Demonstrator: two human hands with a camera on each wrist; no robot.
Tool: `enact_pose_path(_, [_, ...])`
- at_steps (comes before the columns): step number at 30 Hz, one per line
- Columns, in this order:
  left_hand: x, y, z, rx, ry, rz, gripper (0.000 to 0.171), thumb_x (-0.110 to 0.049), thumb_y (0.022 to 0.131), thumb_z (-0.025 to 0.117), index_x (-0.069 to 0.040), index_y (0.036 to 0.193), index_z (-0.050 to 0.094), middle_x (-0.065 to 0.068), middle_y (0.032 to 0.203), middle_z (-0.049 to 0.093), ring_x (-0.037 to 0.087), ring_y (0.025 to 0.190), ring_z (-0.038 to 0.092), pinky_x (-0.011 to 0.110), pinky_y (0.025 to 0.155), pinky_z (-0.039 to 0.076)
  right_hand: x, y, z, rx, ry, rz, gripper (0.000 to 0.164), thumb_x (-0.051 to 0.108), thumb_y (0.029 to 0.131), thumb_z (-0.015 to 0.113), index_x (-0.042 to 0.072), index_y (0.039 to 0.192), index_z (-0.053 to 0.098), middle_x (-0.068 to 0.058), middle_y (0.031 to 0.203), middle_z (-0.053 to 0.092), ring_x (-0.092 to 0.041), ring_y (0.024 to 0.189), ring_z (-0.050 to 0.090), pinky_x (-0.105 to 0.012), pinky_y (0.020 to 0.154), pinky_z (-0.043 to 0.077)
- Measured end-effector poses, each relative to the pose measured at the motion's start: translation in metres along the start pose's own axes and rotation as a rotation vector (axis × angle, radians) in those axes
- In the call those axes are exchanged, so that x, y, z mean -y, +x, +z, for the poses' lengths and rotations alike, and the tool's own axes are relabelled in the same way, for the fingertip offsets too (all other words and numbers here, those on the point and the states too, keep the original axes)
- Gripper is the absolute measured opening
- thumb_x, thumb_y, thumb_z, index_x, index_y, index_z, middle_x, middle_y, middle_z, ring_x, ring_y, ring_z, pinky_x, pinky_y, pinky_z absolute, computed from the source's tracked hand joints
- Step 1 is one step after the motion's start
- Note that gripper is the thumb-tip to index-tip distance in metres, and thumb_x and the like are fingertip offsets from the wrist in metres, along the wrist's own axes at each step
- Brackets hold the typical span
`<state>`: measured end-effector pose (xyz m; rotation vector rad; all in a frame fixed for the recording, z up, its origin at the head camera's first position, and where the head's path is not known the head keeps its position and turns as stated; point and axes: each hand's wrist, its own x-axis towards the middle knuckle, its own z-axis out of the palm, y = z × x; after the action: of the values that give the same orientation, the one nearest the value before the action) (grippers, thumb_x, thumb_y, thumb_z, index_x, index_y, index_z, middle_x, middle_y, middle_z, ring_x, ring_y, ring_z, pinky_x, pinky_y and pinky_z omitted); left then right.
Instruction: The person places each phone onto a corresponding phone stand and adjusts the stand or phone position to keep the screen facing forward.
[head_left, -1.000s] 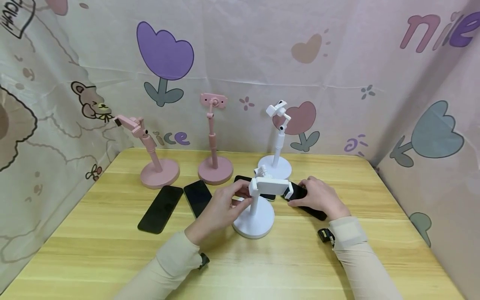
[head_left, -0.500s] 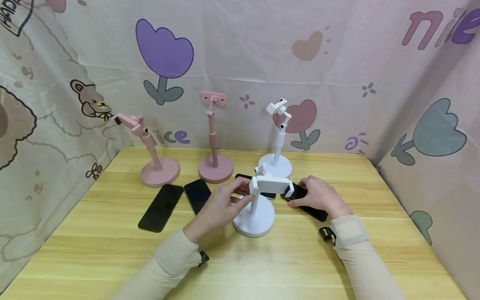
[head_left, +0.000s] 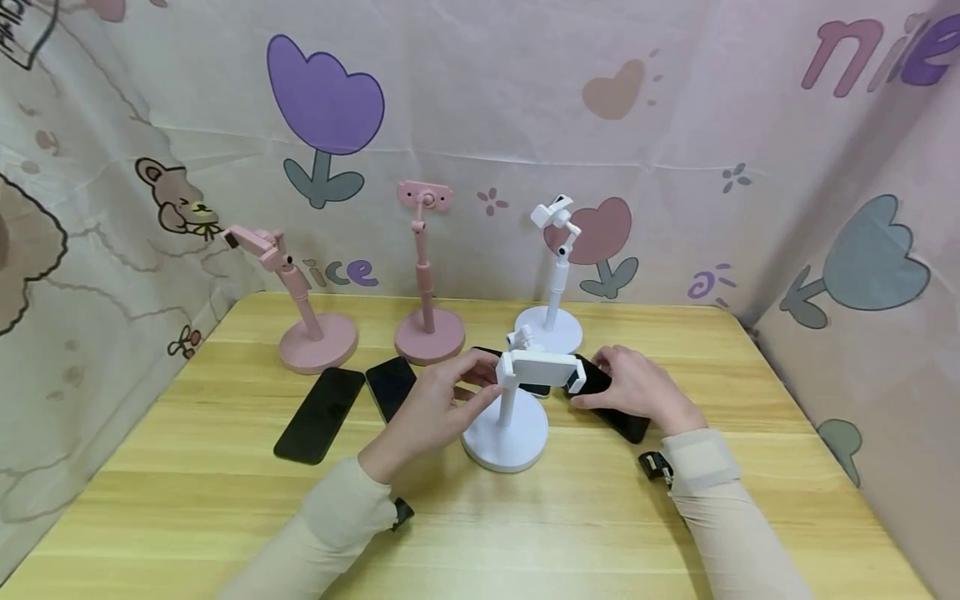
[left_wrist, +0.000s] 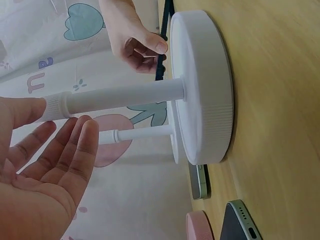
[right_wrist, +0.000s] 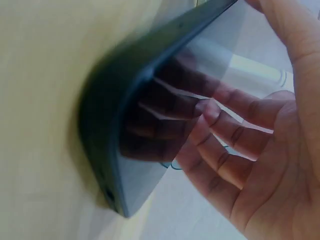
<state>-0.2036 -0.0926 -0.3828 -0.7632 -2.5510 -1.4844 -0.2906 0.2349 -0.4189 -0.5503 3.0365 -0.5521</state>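
In the head view, my left hand [head_left: 438, 400] holds the front white phone stand [head_left: 506, 446] at its upper stem, below the clamp. The left wrist view shows the thumb on the ribbed collar [left_wrist: 57, 106] with several fingers curled on the other side. The stand's round base rests upright on the table. To the right, my right hand [head_left: 637, 387] grips a black smartphone [head_left: 628, 423] by its long edges, thumb on the near side. In the right wrist view the smartphone [right_wrist: 150, 145] is blurred, its glossy screen mirroring the fingers. Part of it is hidden under the hand.
Behind stand two pink phone stands [head_left: 318, 343] and another white phone stand [head_left: 551, 325]. Two dark smartphones [head_left: 318, 417] lie at left, one partly behind my left hand. Another smartphone [head_left: 536, 390] lies mostly hidden behind the front stand. A printed cloth [head_left: 480, 100] hangs behind the wooden table [head_left: 525, 533].
The near end of the right-hand smartphone has swung slightly left, with the right hand still gripping it. The left hand keeps its place on the white stand; the head view has shifted slightly.
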Motion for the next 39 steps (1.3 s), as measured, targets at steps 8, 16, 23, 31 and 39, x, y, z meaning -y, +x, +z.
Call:
enact_pose_path(8, [-0.004, -0.001, -0.008, -0.026, 0.019, 0.025, 0.028, -0.016, 0.103, 0.074, -0.012, 0.131, 0.07, 0.004, 0.114, 0.078, 0.018, 0.104, 0.075, 0.035, 0.088, 0.067, 0.008, 0.004, -0.005, -0.087, 0.054, -0.014, 0.074, 0.062, 0.071, 0.092, 0.007, 0.116, 0.069, -0.006, 0.098, 0.07, -0.019, 0.087, 0.063, -0.038, 0.076, 0.056])
enact_pose_path(16, [-0.01, -0.002, -0.011, -0.038, 0.024, 0.045, 0.029, -0.016, 0.103, 0.074, -0.014, 0.132, 0.07, 0.003, 0.115, 0.078, 0.017, 0.104, 0.076, 0.026, 0.085, 0.065, 0.007, 0.001, -0.007, -0.129, 0.083, -0.014, 0.069, 0.058, 0.071, 0.093, 0.01, 0.113, 0.065, -0.004, 0.092, 0.066, -0.019, 0.083, 0.059, -0.032, 0.071, 0.049])
enact_pose_path(23, [-0.017, -0.006, -0.015, -0.054, 0.0, 0.066, 0.029, -0.014, 0.101, 0.076, -0.014, 0.13, 0.071, 0.001, 0.113, 0.078, 0.015, 0.101, 0.076, 0.026, 0.085, 0.065, 0.01, -0.002, -0.005, -0.163, 0.13, -0.014, 0.07, 0.053, 0.07, 0.095, 0.007, 0.115, 0.066, -0.006, 0.094, 0.067, -0.019, 0.083, 0.06, -0.033, 0.075, 0.05])
enact_pose_path(31, [-0.027, -0.007, -0.017, -0.069, -0.049, 0.119, 0.034, -0.01, 0.097, 0.08, -0.014, 0.13, 0.07, 0.001, 0.11, 0.077, 0.012, 0.098, 0.075, 0.029, 0.085, 0.066, 0.009, -0.002, -0.006, -0.196, 0.131, -0.014, 0.072, 0.049, 0.072, 0.096, 0.005, 0.118, 0.064, -0.009, 0.1, 0.067, -0.022, 0.09, 0.061, -0.035, 0.08, 0.052])
enact_pose_path(39, [-0.032, -0.009, -0.018, -0.12, -0.081, 0.193, 0.031, -0.004, 0.097, 0.078, -0.011, 0.127, 0.072, 0.003, 0.112, 0.077, 0.014, 0.101, 0.075, 0.029, 0.083, 0.067, 0.009, -0.001, -0.007, -0.204, 0.142, -0.004, 0.071, 0.052, 0.075, 0.094, 0.005, 0.117, 0.062, -0.009, 0.098, 0.066, -0.022, 0.089, 0.061, -0.034, 0.078, 0.051])
